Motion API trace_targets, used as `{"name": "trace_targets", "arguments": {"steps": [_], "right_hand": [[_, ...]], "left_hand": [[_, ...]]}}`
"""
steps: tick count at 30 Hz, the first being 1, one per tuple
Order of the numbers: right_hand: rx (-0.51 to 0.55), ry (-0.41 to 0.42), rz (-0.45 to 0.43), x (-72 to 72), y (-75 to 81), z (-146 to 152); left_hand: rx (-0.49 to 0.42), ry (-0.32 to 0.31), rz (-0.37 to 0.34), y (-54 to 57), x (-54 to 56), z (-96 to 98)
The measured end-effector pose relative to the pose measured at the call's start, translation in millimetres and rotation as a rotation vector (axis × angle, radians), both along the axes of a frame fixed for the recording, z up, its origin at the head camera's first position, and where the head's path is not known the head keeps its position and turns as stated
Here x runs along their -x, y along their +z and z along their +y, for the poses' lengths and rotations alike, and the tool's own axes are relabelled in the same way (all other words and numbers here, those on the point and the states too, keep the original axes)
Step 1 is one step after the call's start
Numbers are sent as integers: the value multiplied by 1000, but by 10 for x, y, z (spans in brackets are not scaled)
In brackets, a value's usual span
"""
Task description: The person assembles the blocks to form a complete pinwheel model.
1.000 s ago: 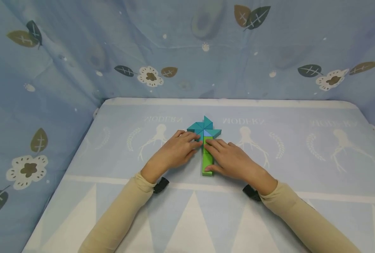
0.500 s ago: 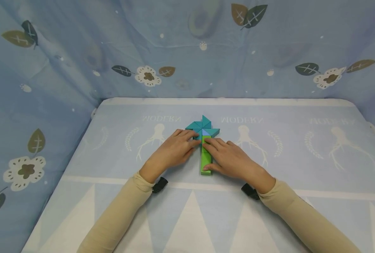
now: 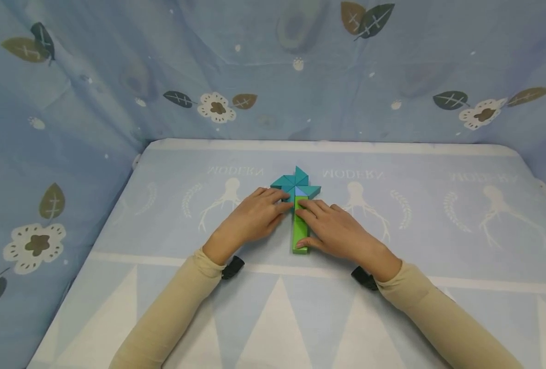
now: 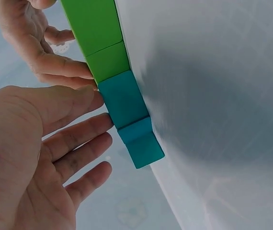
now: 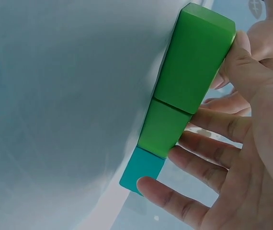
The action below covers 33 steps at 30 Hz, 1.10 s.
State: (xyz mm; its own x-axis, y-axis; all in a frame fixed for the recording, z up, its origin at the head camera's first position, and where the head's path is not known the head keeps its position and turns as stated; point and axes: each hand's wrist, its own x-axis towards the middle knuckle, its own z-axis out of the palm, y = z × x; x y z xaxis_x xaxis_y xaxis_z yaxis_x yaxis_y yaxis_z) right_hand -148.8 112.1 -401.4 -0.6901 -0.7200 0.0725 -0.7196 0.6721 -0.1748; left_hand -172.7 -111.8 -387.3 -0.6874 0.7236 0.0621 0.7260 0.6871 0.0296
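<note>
Teal triangular blocks (image 3: pixel 302 177) lie flat as a pinwheel, with one lighter blue triangle (image 3: pixel 299 191) among them. Two green blocks (image 3: pixel 300 233) run end to end from it toward the person, like a stem. My left hand (image 3: pixel 259 215) rests its fingertips on the pinwheel's lower left; in the left wrist view, its loosely extended fingers touch the side of a teal block (image 4: pixel 124 98). From the right, my right hand (image 3: pixel 335 229) lays its fingertips on the green stem, its thumb near the bottom end. The right wrist view shows relaxed fingers along the green block (image 5: pixel 194 57).
The blocks lie on a table (image 3: pixel 420 215) covered with a pale blue and white patterned cloth. A blue curtain (image 3: pixel 273 66) with leaf and flower prints hangs behind and at the left. Dark wrist devices (image 3: pixel 233 267) sit under both sleeves.
</note>
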Motion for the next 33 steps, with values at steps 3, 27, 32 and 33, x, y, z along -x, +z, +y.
{"name": "trace_targets", "arguments": {"steps": [3,27,32,33], "right_hand": [[-4,-2,-1,-13,1,15],[-17,0,27,-28,24,27],[28,-21,34,-19,13,93],[39,-33,40,-10,10,130]], "left_hand": [[-5,-9,-4,3,-5,14],[23,25,-8,46,-16,18],[-51,95,-36,102,-27,-137],[-65,110,-33,108,-22,-181]]}}
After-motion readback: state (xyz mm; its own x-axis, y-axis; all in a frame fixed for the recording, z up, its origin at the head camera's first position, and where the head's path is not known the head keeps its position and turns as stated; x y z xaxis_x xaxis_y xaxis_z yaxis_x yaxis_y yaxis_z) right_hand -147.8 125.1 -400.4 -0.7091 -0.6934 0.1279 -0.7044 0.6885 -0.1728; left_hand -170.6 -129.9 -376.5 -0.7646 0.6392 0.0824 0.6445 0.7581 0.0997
